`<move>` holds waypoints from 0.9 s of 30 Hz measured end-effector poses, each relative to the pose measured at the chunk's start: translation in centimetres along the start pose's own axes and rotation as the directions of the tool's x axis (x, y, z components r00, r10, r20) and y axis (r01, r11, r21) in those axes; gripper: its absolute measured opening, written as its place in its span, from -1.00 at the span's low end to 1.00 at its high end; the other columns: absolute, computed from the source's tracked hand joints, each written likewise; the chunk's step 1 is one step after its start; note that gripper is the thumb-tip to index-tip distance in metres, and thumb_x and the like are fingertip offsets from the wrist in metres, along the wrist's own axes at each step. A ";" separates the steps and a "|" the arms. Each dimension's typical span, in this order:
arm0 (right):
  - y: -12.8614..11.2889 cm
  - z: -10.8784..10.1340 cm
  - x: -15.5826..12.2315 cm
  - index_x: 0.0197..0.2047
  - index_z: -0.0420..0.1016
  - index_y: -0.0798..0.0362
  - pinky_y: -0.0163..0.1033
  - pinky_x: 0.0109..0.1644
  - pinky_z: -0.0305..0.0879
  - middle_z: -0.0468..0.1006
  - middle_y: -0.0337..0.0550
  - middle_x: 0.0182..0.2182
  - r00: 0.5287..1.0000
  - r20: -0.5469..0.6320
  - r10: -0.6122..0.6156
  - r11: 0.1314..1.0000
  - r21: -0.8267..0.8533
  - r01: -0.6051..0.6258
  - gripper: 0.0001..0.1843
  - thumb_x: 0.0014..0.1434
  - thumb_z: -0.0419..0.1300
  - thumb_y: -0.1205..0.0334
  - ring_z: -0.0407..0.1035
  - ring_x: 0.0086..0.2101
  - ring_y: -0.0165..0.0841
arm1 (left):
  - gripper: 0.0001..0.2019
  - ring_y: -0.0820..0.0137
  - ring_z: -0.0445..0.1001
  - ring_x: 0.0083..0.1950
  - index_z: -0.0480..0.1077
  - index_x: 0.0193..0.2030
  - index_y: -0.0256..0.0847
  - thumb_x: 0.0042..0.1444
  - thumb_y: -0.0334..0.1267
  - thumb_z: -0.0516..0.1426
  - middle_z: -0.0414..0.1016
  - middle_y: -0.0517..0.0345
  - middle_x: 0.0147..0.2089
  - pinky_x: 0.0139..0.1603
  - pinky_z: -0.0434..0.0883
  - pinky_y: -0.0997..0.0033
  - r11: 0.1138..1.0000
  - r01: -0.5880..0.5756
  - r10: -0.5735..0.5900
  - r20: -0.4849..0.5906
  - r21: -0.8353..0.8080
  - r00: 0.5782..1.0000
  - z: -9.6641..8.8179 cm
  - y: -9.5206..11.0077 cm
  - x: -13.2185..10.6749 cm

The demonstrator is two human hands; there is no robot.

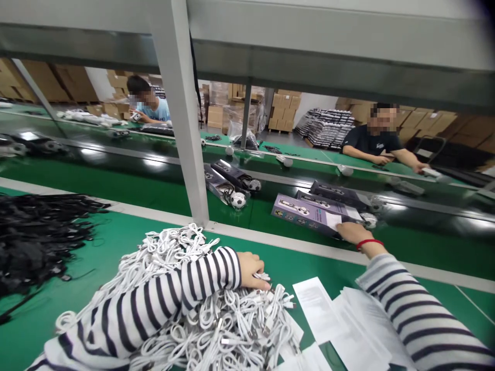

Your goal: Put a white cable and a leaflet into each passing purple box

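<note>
My left hand [253, 270] rests on a large heap of coiled white charging cables [240, 319], its fingers curled around a bundled cable [262, 276]. My right hand [350, 233] reaches over the conveyor and grips the end of a purple printed box [297, 211] that shows a football-headed device. A white patch, perhaps paper, lies on the box beside my fingers. Behind it are more dark boxes [336, 193] with clear-covered football-patterned ends. White paper leaflets [351, 324] lie fanned on the green bench below my right forearm.
A metal post [180, 113] stands between bench and conveyor, under a low overhead beam [309, 41]. Black straps [38, 237] are heaped at left. Two boxed devices [228, 185] sit on the belt. Two co-workers [377, 136] [150, 105] sit across the line.
</note>
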State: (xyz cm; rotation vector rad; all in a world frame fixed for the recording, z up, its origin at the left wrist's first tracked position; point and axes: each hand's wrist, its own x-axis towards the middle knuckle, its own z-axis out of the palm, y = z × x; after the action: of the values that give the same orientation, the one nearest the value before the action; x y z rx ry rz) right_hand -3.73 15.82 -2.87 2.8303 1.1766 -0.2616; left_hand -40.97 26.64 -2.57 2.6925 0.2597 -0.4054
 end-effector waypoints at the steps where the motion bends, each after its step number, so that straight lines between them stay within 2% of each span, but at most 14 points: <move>1: 0.3 -0.3 -0.1 -0.10 0.49 0.25 -0.09 -0.06 0.24 0.48 0.23 -0.07 0.999 0.027 0.021 1.000 -0.008 -0.020 -0.50 0.23 -0.14 0.10 0.38 -0.08 -0.07 | -0.58 0.27 0.42 -0.15 0.33 -0.22 -0.16 0.06 0.18 0.01 0.44 0.07 -0.17 -0.18 0.33 0.34 0.998 -0.012 0.012 0.003 -0.054 1.000 0.0 0.0 0.0; 5: 0.6 -1.4 -0.6 -0.04 0.48 0.22 0.05 0.03 0.15 0.41 0.23 0.01 0.988 0.057 0.143 0.988 -0.066 -0.139 -0.37 0.19 -0.10 -0.13 0.28 0.01 0.05 | -0.69 0.41 0.44 -0.26 0.25 -0.23 -0.14 0.09 0.06 0.05 0.48 0.22 -0.24 -0.27 0.31 0.47 0.974 -0.002 0.006 0.016 -0.226 1.000 0.0 0.3 -0.2; 8: 0.4 -2.8 -1.4 0.04 0.40 0.27 0.18 0.04 0.07 0.34 0.35 0.05 0.951 -0.131 0.280 0.945 -0.134 -0.297 -0.26 0.12 -0.05 -0.23 0.22 0.04 0.15 | -0.64 0.40 0.44 -0.33 0.18 -0.09 -0.15 0.10 0.06 0.03 0.50 0.23 -0.31 -0.32 0.32 0.44 0.959 0.054 -0.054 0.008 -0.278 0.999 0.0 0.5 -0.3; 10: -0.1 -4.1 -2.8 0.04 0.37 0.28 0.12 -0.01 0.14 0.35 0.36 0.01 0.941 -0.248 0.231 0.947 -0.162 -0.276 -0.33 0.15 -0.04 -0.15 0.27 -0.01 0.10 | -0.56 0.38 0.44 -0.29 0.11 0.07 -0.14 0.10 -0.02 0.03 0.49 0.21 -0.26 -0.26 0.34 0.40 0.964 0.031 -0.036 -0.014 -0.263 0.999 0.0 0.6 -0.2; 11: -0.6 -4.6 -3.9 0.00 0.39 0.26 0.06 -0.05 0.19 0.40 0.32 -0.05 0.959 -0.241 0.146 0.968 -0.168 -0.189 -0.40 0.18 -0.07 -0.10 0.31 -0.06 0.06 | -0.52 0.36 0.44 -0.22 0.09 0.13 -0.11 0.09 -0.06 0.04 0.46 0.17 -0.19 -0.19 0.35 0.37 0.973 0.001 -0.009 -0.035 -0.230 0.999 0.0 0.6 -0.1; 13: -2.1 -5.1 -6.9 -0.12 0.43 0.17 -0.06 -0.12 0.24 0.48 0.16 -0.19 0.986 -0.067 -0.155 0.984 -0.096 0.148 -0.51 0.22 -0.11 -0.03 0.38 -0.17 -0.08 | -0.48 0.28 0.38 -0.05 0.10 0.20 -0.02 0.07 -0.12 0.05 0.34 0.08 0.01 -0.06 0.33 0.29 0.989 -0.081 0.070 -0.088 -0.128 0.994 0.1 0.7 0.3; 14: -3.0 -4.9 -8.7 -0.15 0.44 0.11 -0.12 -0.12 0.24 0.49 0.06 -0.23 0.940 0.052 -0.336 0.942 -0.006 0.337 -0.56 0.22 -0.09 -0.02 0.38 -0.21 -0.15 | -0.46 0.24 0.34 0.03 0.10 0.22 0.02 0.06 -0.15 0.05 0.25 0.06 0.11 -0.01 0.32 0.24 0.989 -0.131 0.123 -0.109 -0.071 0.986 0.1 0.8 0.6; 16: -5.0 -3.3 -12.6 -0.09 0.42 0.02 -0.19 -0.07 0.24 0.46 -0.07 -0.16 0.740 0.226 -0.633 0.774 0.199 0.601 -0.62 0.13 0.07 -0.02 0.35 -0.17 -0.23 | -0.46 0.17 0.26 0.11 0.09 0.24 0.05 0.07 -0.18 0.02 0.11 0.08 0.25 0.04 0.30 0.13 0.973 -0.232 0.232 -0.121 0.011 0.965 0.2 1.2 1.4; 17: -5.8 -2.1 -14.4 -0.03 0.39 0.01 -0.18 -0.04 0.23 0.42 -0.07 -0.09 0.667 0.277 -0.692 0.722 0.237 0.650 -0.55 0.03 0.19 0.00 0.32 -0.12 -0.21 | -0.47 0.15 0.25 0.13 0.09 0.25 0.04 0.09 -0.17 -0.01 0.09 0.10 0.28 0.04 0.30 0.10 0.962 -0.270 0.272 -0.107 0.028 0.956 0.3 1.4 1.9; 18: -6.4 -0.8 -16.0 0.00 0.37 0.02 -0.13 -0.03 0.22 0.38 -0.04 -0.05 0.654 0.294 -0.697 0.715 0.212 0.666 -0.44 -0.09 0.30 0.06 0.29 -0.09 -0.16 | -0.48 0.14 0.25 0.13 0.09 0.25 0.01 0.11 -0.14 -0.03 0.09 0.11 0.29 0.05 0.29 0.07 0.955 -0.293 0.295 -0.087 0.035 0.951 0.3 1.7 2.4; 20: -7.1 1.6 -18.1 -0.02 0.36 0.08 -0.03 -0.06 0.22 0.35 0.03 -0.05 0.722 0.258 -0.643 0.759 0.082 0.646 -0.34 -0.25 0.38 0.21 0.25 -0.10 -0.07 | -0.50 0.14 0.28 0.10 0.13 0.23 -0.04 0.14 -0.05 -0.05 0.15 0.08 0.25 0.04 0.30 0.05 0.957 -0.287 0.289 -0.038 0.041 0.957 0.4 2.3 3.5; 22: -7.0 3.1 -18.8 -0.16 0.38 0.10 0.00 -0.13 0.22 0.34 0.01 -0.11 0.772 0.197 -0.604 0.788 0.008 0.615 -0.49 -0.25 0.35 0.28 0.24 -0.17 -0.08 | -0.52 0.15 0.32 0.05 0.20 0.17 -0.07 0.13 -0.01 -0.02 0.24 0.04 0.17 0.01 0.32 0.07 0.967 -0.246 0.246 0.009 0.072 0.969 0.5 2.9 4.5; 25: -6.3 3.2 -18.2 -0.34 0.29 0.05 -0.09 -0.16 0.20 0.34 -0.09 -0.20 0.766 0.209 -0.609 0.793 0.114 0.599 -0.70 -0.18 0.27 0.29 0.22 -0.23 -0.19 | -0.66 0.16 0.33 0.03 0.32 0.01 -0.08 0.09 -0.07 0.05 0.31 0.03 0.05 -0.05 0.35 0.13 0.968 -0.209 0.205 0.042 0.138 0.978 0.6 3.6 5.3; 27: -5.8 2.6 -17.7 -0.31 0.23 0.02 -0.15 -0.17 0.20 0.34 -0.14 -0.26 0.785 0.213 -0.582 0.812 0.204 0.547 -0.73 -0.12 0.20 0.31 0.23 -0.25 -0.25 | -0.73 0.16 0.32 0.03 0.34 -0.11 -0.10 0.08 -0.07 0.07 0.30 0.03 0.03 -0.08 0.35 0.17 0.968 -0.204 0.204 0.015 0.148 0.979 0.6 3.7 5.2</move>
State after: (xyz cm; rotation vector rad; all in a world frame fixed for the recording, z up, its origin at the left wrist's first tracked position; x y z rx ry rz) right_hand -20.49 7.21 -2.22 2.3396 1.9702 -0.7501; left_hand -35.35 23.67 -3.38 2.8292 -0.0518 -0.3748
